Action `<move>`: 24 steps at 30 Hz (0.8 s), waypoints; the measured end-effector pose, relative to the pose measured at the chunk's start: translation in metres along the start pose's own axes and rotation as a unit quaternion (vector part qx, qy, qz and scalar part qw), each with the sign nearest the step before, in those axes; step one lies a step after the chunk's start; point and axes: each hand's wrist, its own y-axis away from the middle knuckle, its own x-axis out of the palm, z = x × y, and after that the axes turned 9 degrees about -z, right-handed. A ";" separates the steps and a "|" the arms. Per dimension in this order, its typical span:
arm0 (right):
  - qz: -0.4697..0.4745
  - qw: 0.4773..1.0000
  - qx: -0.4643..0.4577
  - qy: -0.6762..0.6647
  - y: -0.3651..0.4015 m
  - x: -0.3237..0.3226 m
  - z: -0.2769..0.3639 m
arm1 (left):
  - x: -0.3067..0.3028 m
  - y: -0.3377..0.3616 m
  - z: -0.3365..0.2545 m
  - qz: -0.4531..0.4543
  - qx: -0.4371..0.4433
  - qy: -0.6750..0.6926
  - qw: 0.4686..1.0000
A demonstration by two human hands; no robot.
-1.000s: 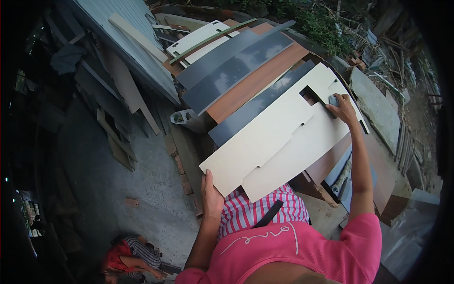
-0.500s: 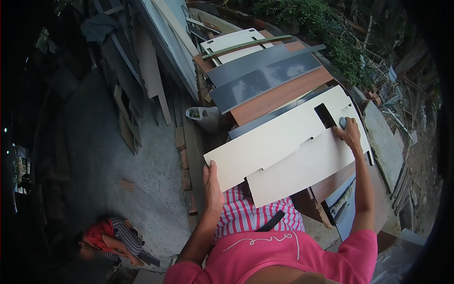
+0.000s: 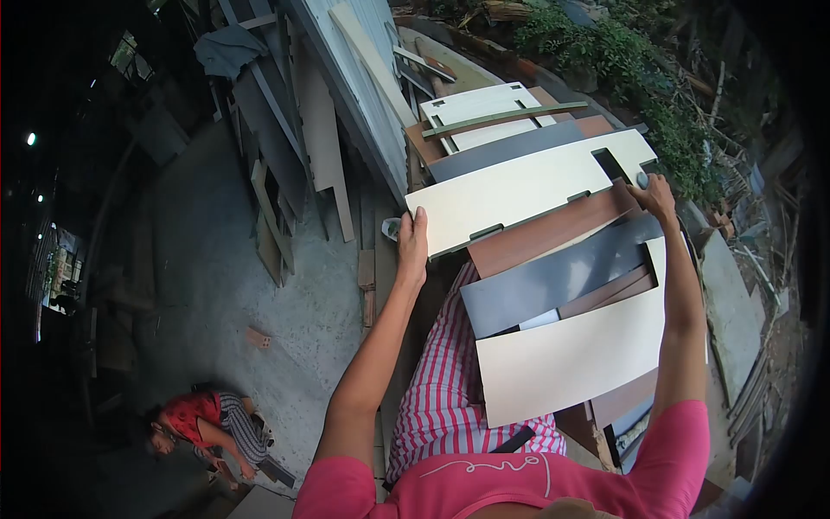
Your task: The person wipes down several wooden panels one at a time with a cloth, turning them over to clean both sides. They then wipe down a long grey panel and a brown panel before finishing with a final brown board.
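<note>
A long cream board with notches along its near edge and a rectangular slot is held out in front of me. My left hand is closed round its left end, thumb on top. At the right end, beside the slot, my right hand grips the board, with a small grey-blue object at its fingers that I cannot make out. Under and nearer than the board lie a brown panel, a glossy dark grey panel and another cream panel close to my lap.
Beyond the held board lie a grey panel, a green strip and a white panel. Long boards lean by a corrugated sheet on the left. Another person crouches at lower left. Plants grow at upper right.
Both hands have moved the cream board forward, away from my body. Brown and dark grey panels now show beneath it, and the other cream panel is uncovered near my lap.
</note>
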 end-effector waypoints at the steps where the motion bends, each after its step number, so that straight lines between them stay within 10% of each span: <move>1: 0.000 1.000 0.000 -0.001 -0.007 0.002 0.004 | 0.004 -0.009 0.005 -0.008 -0.006 -0.011 1.000; 11: 0.030 0.999 -0.002 0.024 -0.060 0.043 0.003 | 0.042 -0.045 0.050 -0.064 -0.047 0.091 0.993; 19: -0.151 0.988 -0.026 -0.002 -0.032 0.051 0.021 | 0.068 -0.041 0.035 -0.067 -0.025 -0.080 0.994; 24: -0.188 0.957 0.047 -0.217 0.023 0.022 0.047 | 0.053 -0.026 0.034 -0.040 -0.021 -0.095 0.994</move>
